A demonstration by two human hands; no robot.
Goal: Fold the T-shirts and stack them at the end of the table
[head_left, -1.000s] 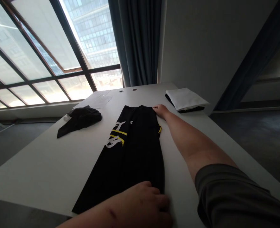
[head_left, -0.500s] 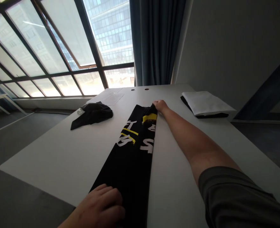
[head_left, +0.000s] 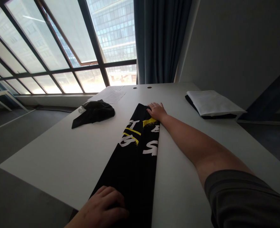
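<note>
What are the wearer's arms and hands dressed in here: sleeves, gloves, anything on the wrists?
Both hands are bare, no gloves. The right hand and its forearm are uncovered up to a dark grey-olive short sleeve. The left hand shows no ring or watch; its sleeve is out of view.

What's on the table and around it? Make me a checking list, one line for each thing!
Surface: white table, two round holes near its far edge.
Job's things: long black folded garment with white and yellow print, lying flat down the middle.
Clutter: crumpled black cloth at left; sheet of paper behind it; folded white cloth on a black one at right.
Hands: left hand flat on the garment's near end; right hand flat on its far end.
Cables: nothing seen.
Surroundings: big window, blue curtain, grey wall.
</note>
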